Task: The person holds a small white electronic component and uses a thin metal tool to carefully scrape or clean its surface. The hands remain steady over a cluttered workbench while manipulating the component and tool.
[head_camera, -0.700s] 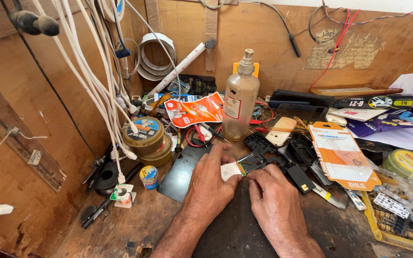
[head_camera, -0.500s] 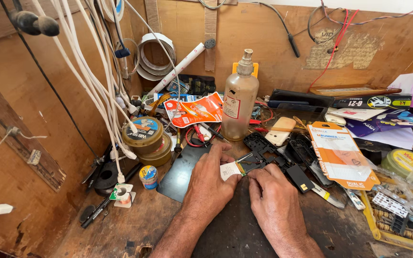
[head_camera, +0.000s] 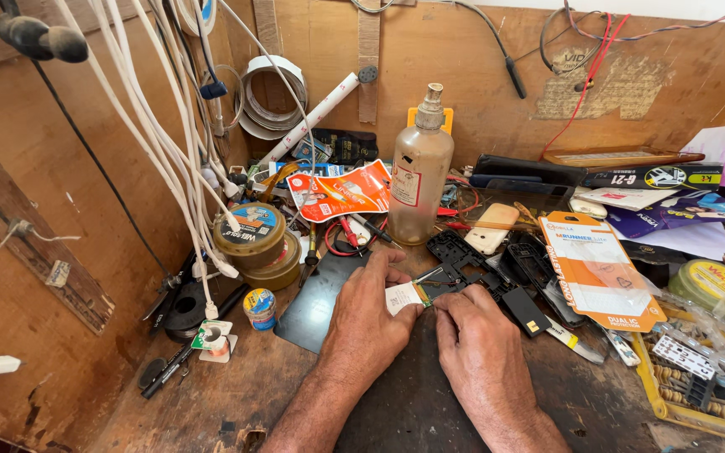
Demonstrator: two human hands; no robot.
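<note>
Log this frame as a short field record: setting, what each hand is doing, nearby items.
setting: cluttered wooden workbench with a dark mat, seen from the head camera
left hand: left hand rests on the mat, fingers pinching a small white part
right hand: right hand pinches at the same spot, beside a black plastic frame
behind hands: clear bottle, upright
left of hands: stacked round tins; white cables hanging down
right of hands: orange-edged packet

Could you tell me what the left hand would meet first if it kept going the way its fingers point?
Probably the black plastic frame lying just beyond the left hand, then the tall bottle; depth is hard to judge.
</note>
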